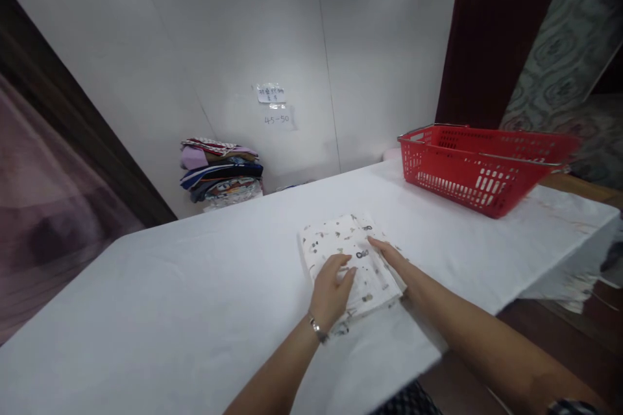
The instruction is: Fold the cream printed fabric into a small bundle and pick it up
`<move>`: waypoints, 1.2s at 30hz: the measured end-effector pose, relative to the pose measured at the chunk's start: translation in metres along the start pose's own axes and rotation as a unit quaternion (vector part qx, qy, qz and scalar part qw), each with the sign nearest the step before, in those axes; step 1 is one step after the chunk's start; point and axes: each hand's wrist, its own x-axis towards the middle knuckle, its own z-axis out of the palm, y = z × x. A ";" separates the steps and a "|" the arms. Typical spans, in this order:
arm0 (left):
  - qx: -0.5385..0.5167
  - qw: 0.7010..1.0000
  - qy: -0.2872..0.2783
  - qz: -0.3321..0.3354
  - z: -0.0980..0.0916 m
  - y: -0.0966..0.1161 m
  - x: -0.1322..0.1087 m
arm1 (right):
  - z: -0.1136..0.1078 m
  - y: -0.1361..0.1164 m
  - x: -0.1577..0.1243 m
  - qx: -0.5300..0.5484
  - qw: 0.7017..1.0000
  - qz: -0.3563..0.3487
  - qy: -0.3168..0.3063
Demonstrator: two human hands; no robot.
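A folded white cloth [335,237] with a small scattered print lies flat near the front of the table. My left hand [331,288], with a metal bracelet at the wrist, rests on its near left part, thumb and fingers apart. Along the right side of the folded cloth lies my right hand [395,260], its visible fingers stretched out and touching the fabric. Part of the right hand's underside is hidden from me.
The table [170,311] is covered in white. A red plastic basket [457,172] with metal handles stands at the back right. Stacked folded fabrics [221,172] sit beyond the far edge, by the wall with paper labels [276,118]. A pink curtain [43,207] hangs at left.
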 end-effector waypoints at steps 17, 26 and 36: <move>0.146 0.988 -0.035 -0.042 0.001 -0.032 -0.011 | -0.047 -0.040 -0.008 -0.129 0.975 -0.054 0.173; 0.213 0.976 -0.050 -0.019 0.000 -0.028 -0.021 | -0.060 -0.037 -0.011 -0.303 0.917 -0.123 0.230; 0.362 0.913 -0.139 0.129 0.019 -0.015 -0.035 | -0.006 -0.048 -0.023 -0.649 0.701 -0.209 0.209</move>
